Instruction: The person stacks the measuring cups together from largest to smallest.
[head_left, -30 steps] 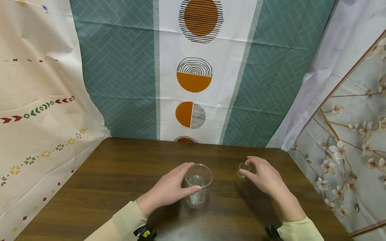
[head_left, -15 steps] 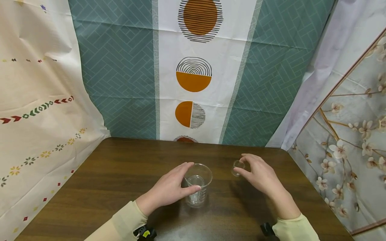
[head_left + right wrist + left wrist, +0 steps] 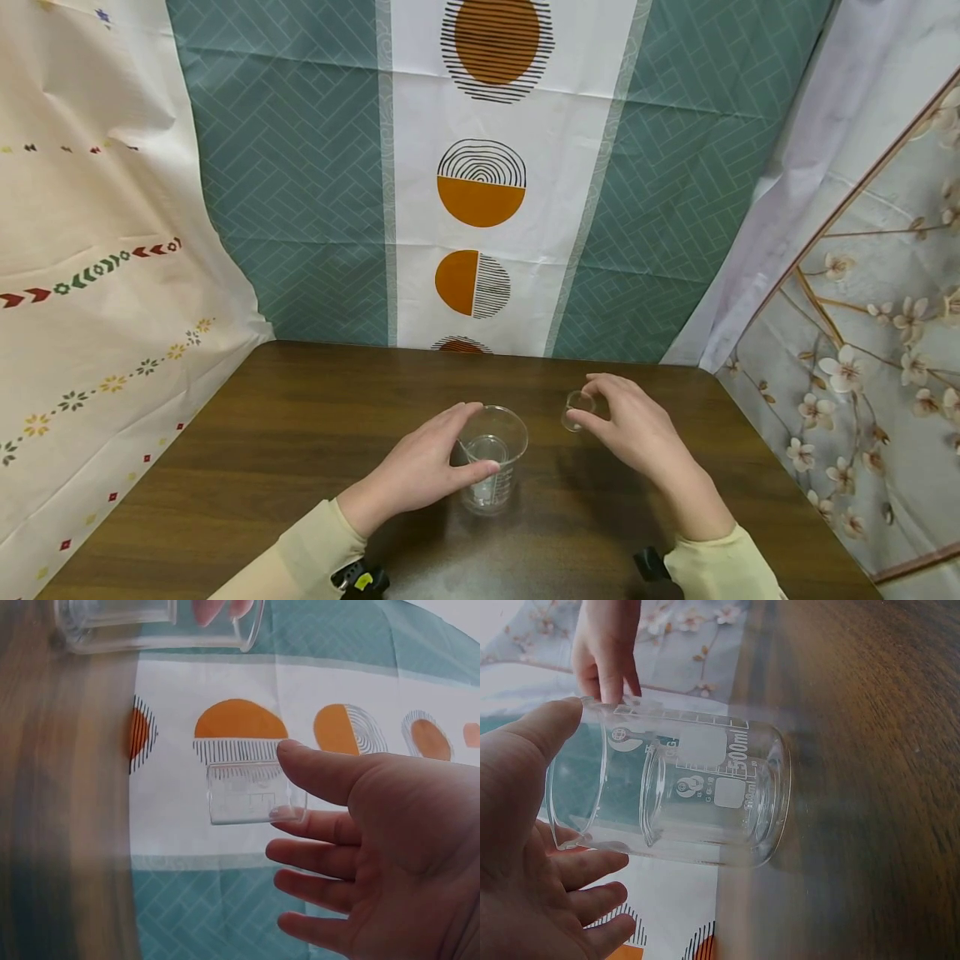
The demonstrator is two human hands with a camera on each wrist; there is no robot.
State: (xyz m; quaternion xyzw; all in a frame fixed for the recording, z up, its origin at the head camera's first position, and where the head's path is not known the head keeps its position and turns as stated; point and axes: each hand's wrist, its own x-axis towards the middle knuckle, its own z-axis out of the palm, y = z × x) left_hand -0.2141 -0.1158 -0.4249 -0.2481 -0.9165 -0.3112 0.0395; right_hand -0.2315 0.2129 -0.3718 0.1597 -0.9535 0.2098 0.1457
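A large clear glass beaker marked 500ml stands upright on the wooden table. My left hand grips it near the rim, thumb on one side and fingers on the other. Nested inside is a smaller glass beaker with its own white markings. Off to the right, my right hand pinches a tiny clear beaker near its rim between thumb and index finger. The right wrist view shows that tiny beaker upright and raised off the tabletop, the other three fingers extended below the index finger.
The brown wooden table ends at the back against a hanging teal and white cloth with orange circles. Patterned cream cloth hangs along the left side, and floral cloth along the right.
My right hand has moved left and slightly away from me with the tiny beaker, bringing it closer to the large beaker. The left hand and large beaker have stayed in place.
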